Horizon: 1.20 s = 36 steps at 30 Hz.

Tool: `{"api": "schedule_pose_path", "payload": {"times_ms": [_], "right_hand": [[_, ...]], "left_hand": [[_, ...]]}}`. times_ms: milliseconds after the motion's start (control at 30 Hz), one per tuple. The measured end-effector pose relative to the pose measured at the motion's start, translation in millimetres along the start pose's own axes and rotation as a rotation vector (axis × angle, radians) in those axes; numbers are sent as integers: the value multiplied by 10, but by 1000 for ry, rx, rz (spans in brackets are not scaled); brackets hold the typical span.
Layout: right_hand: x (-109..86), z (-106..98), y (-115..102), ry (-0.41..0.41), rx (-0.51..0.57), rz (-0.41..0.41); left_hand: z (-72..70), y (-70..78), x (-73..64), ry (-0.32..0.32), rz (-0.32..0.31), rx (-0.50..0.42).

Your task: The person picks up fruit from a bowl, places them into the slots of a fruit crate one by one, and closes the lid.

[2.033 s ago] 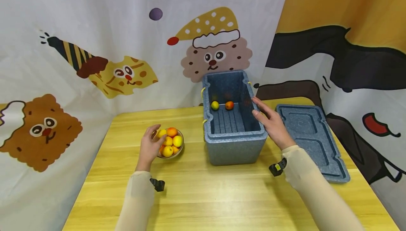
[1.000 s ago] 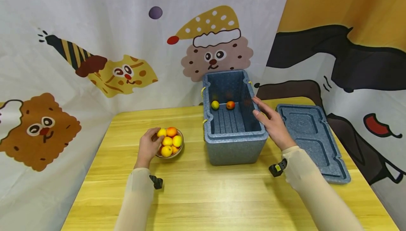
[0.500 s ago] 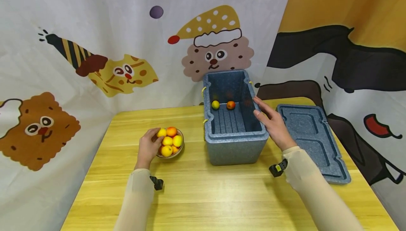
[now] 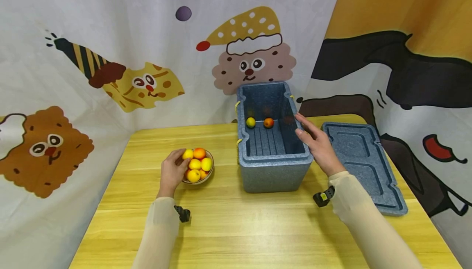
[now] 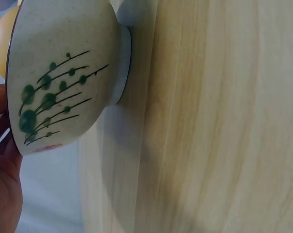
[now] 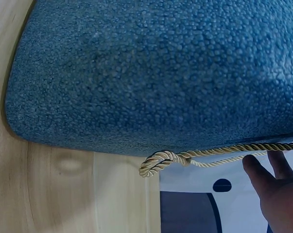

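Observation:
My left hand (image 4: 172, 173) is at the left side of a bowl (image 4: 203, 180) heaped with several yellow and orange fruits. Its thumb and fingers close around a small yellow fruit (image 4: 188, 154) at the bowl's left edge; part of the grip is hidden. In the left wrist view, the fingers lie right at the rim of the bowl (image 5: 63, 73), which has green painted sprigs. My right hand (image 4: 320, 146), fingers extended, rests at the right rim of a blue-grey foam box (image 4: 274, 178). Inside the box lie a yellow-green fruit (image 4: 250, 122) and an orange-red fruit (image 4: 268, 123).
The box's lid (image 4: 359, 158) lies flat on the wooden table (image 4: 236, 228), right of the box. Yellow rope handles (image 6: 161, 162) hang on the box's sides. A printed cartoon curtain (image 4: 147, 23) stands close behind the table.
From above the bowl's left side, my left hand has come in on the yellow fruit and closed its fingers, then stayed put. My right hand has kept its place at the box rim.

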State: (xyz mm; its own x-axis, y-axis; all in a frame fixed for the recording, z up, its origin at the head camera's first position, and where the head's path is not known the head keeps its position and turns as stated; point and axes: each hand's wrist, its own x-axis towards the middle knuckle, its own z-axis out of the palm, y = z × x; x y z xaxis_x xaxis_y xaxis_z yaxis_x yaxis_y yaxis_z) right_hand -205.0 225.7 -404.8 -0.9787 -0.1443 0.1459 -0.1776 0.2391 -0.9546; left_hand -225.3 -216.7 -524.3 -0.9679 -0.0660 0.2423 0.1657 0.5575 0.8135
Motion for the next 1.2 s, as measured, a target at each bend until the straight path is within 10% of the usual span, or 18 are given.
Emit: {"api": "schedule_pose_path", "payload": {"times_ms": [433, 733, 1200], "right_hand": [[-3, 8, 3, 7, -3, -9], [8, -1, 17, 13, 4, -23], [-7, 0, -6, 13, -3, -14]], "left_hand": [[-25, 22, -13, 14, -11, -18], [-106, 48, 38, 133, 79, -124], [-197, 773, 382, 146, 207, -201]]}}
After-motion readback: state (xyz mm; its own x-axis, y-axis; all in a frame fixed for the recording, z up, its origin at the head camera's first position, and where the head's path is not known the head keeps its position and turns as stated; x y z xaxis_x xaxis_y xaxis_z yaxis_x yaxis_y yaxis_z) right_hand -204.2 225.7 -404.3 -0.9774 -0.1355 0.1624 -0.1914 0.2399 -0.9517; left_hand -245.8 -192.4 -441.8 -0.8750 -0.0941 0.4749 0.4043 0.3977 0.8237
